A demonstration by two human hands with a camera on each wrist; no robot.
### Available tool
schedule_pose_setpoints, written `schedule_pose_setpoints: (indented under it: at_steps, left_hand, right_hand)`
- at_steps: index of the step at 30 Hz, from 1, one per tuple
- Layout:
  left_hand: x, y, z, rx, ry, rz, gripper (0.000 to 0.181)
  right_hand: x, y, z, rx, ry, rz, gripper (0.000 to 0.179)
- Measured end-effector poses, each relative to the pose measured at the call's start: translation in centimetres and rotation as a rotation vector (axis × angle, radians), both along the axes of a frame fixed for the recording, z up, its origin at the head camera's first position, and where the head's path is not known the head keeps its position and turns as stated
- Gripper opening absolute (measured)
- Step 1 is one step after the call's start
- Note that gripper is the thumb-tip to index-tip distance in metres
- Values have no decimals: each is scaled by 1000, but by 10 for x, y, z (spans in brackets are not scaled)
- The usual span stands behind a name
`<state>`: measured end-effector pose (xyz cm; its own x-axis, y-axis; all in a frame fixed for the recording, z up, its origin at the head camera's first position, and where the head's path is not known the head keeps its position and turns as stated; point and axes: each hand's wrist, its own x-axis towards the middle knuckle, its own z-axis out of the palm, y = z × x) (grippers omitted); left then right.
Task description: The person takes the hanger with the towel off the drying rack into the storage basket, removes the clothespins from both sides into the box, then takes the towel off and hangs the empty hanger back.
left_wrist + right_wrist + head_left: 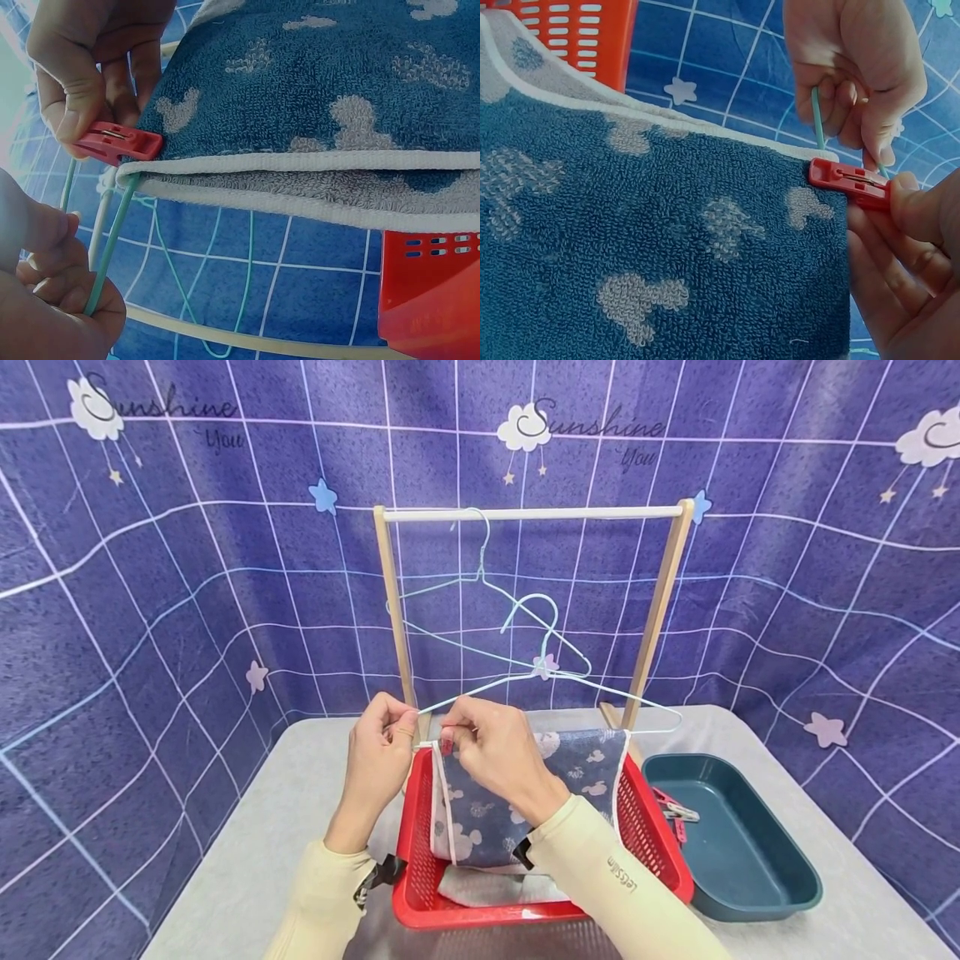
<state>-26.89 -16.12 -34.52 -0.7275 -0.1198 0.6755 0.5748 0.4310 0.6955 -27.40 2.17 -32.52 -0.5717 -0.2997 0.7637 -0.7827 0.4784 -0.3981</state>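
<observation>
A light-green wire hanger (553,639) stands tilted in front of the rack, and my left hand (378,752) grips its wire at the left end. Over its lower bar hangs a folded blue towel (573,781) with pale animal shapes and white edging. My right hand (498,747) pinches the tail of a red clothespin (851,182) between thumb and fingers. The nose of this clothespin (124,142) lies over the towel's left top corner, beside the hanger wire (115,240). Whether its jaws have closed fully on the cloth, I cannot tell.
Below the towel stands a red basket (405,893) with pale cloth (480,887) inside. To its right is a dark teal basin (757,827) holding several clothespins (678,812). Behind, a wooden rack (656,610) carries another hanger (483,547) on its white rail (585,513).
</observation>
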Motion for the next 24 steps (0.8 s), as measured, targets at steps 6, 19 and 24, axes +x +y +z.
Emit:
schedule_pose_setpoints:
  at_steps: [6, 19, 24]
  left_hand:
    - [0, 1, 0, 6, 3, 15, 7]
    - [1, 0, 1, 8, 9, -2, 9]
    - [1, 1, 1, 3, 7, 10, 7]
  right_hand:
    - [-1, 1, 1, 16, 13, -2, 18]
    - [-1, 2, 2, 54, 42, -17, 18]
    - [0, 2, 2, 51, 42, -17, 18]
